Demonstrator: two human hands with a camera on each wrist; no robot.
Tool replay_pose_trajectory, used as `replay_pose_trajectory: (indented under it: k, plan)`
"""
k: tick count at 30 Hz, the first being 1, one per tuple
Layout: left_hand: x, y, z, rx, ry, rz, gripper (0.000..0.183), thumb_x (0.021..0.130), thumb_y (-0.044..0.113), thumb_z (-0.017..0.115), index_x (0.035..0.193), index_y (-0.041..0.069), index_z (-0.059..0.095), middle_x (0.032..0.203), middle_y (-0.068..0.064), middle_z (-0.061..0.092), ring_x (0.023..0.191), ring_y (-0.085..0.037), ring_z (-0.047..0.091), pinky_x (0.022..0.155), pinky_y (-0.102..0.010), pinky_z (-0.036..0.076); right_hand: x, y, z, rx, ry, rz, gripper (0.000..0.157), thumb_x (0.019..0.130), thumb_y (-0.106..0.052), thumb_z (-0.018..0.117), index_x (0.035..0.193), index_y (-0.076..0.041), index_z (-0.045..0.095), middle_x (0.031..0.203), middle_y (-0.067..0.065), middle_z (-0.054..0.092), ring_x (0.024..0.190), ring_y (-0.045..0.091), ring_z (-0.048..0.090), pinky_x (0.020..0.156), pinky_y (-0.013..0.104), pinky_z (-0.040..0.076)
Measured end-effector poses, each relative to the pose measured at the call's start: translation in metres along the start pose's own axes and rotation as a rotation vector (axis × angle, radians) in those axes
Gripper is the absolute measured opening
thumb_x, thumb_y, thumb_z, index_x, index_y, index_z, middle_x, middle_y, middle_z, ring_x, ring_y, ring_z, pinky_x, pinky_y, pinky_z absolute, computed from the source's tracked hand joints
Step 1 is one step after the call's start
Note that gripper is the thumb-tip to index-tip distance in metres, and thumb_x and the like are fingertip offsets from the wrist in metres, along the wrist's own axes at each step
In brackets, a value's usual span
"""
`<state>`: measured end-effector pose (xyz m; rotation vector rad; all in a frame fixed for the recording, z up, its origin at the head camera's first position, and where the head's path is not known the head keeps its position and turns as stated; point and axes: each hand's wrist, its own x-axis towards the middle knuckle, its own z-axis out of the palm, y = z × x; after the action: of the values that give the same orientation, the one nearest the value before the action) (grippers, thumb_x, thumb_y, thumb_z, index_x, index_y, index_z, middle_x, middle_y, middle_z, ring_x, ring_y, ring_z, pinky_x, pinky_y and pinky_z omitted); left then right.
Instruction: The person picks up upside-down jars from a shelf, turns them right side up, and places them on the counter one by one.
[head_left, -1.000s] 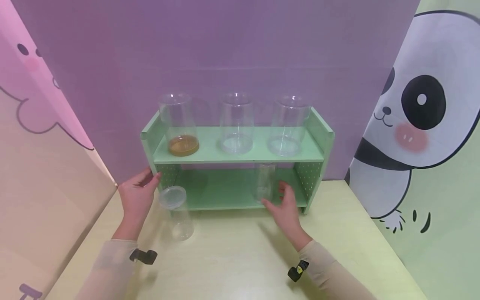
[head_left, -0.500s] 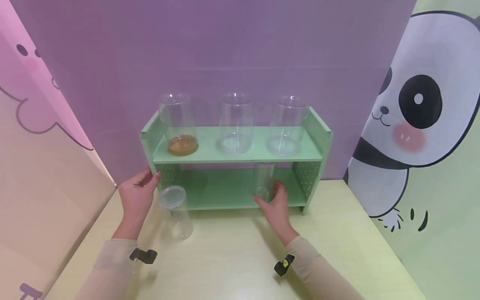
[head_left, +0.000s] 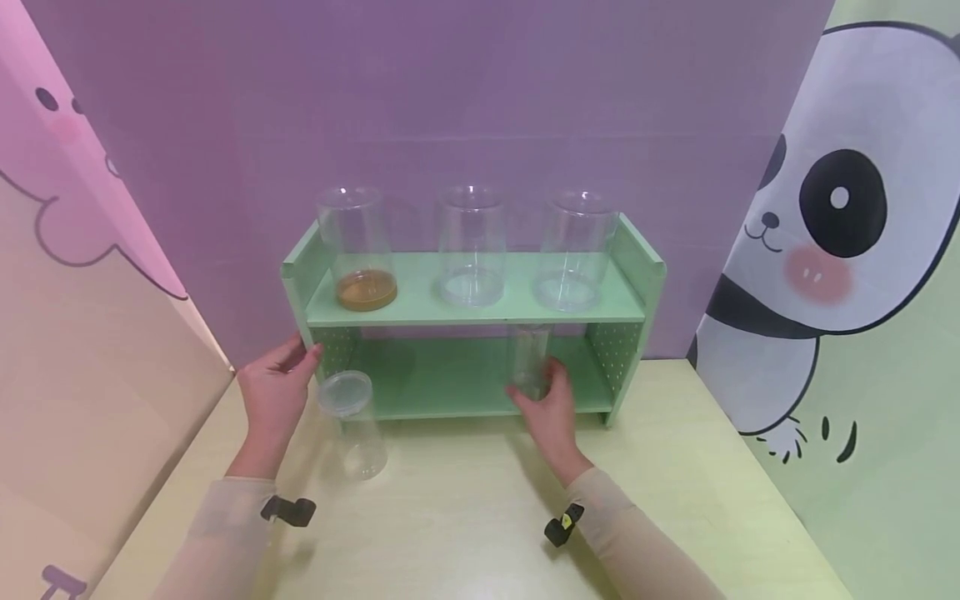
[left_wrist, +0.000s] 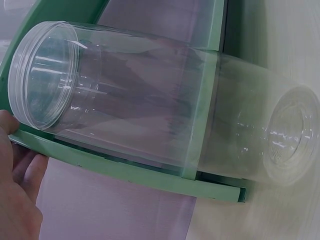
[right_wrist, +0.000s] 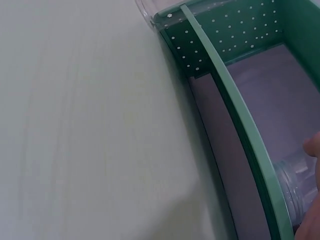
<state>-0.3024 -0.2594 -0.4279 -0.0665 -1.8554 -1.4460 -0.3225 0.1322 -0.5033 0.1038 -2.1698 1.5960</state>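
A green two-tier shelf rack (head_left: 477,323) stands on the table. My left hand (head_left: 273,390) grips the upright edge of its left side panel; in the left wrist view that hand (left_wrist: 19,185) has its fingers round the edge. My right hand (head_left: 553,421) holds a clear plastic jar (head_left: 531,354) low down, thumb and fingers on either side, at the right part of the lower tier. In the right wrist view only part of this jar (right_wrist: 292,187) shows beside my right hand (right_wrist: 312,200). A lidded clear jar (head_left: 362,437) stands on the table before the rack's left end.
On the top tier stand three clear jars: the left jar (head_left: 365,287) has a brown base, while the middle jar (head_left: 472,250) and right jar (head_left: 573,254) look colourless. A purple wall (head_left: 480,100) rises behind the rack, and a panda panel (head_left: 810,250) flanks the right side.
My right hand has moved left and closed round the jar on the lower tier. The jar's base has shifted slightly back into the rack. My left hand has stayed put.
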Motion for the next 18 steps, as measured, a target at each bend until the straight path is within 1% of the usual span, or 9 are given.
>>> replay_pose_trajectory:
  k: [5,11,15,18]
  plan:
    - [0.0,0.0,0.0,0.022,0.01,0.008,0.029,0.095,-0.001,0.085,0.123,-0.002,0.081,0.116,-0.026,0.075,0.085,0.014,0.071,0.077,-0.009,0.059,-0.004,0.003,-0.006,0.006,-0.014,-0.023,0.089,0.091,-0.023,0.092,0.161,0.001,0.043,0.151,0.022,0.058,0.138,0.042,0.058,0.117,0.058,0.052]
    - [-0.001,0.002,-0.001,-0.016,0.0,0.007,0.029,0.095,-0.003,0.084,0.124,-0.005,0.08,0.116,-0.029,0.075,0.086,0.012,0.072,0.078,-0.011,0.061,-0.013,0.002,-0.014,0.035,-0.069,-0.058,0.082,0.09,-0.016,0.092,0.157,0.001,0.047,0.148,0.021,0.059,0.137,0.04,0.058,0.12,0.057,0.05]
    - [-0.001,0.0,-0.001,-0.018,-0.002,-0.011,0.03,0.096,-0.003,0.083,0.125,-0.004,0.079,0.118,-0.029,0.074,0.086,0.012,0.072,0.078,-0.011,0.061,-0.021,-0.002,-0.02,0.03,-0.115,-0.065,0.082,0.088,-0.017,0.094,0.155,-0.002,0.05,0.144,0.016,0.062,0.132,0.037,0.061,0.116,0.056,0.053]
    - [0.0,-0.001,0.0,-0.016,-0.004,-0.019,0.03,0.096,-0.003,0.083,0.126,-0.004,0.079,0.119,-0.029,0.074,0.086,0.013,0.071,0.078,-0.01,0.06,-0.027,-0.004,-0.024,0.042,-0.15,-0.053,0.082,0.087,-0.017,0.095,0.154,-0.004,0.051,0.143,0.014,0.063,0.13,0.036,0.063,0.114,0.057,0.055]
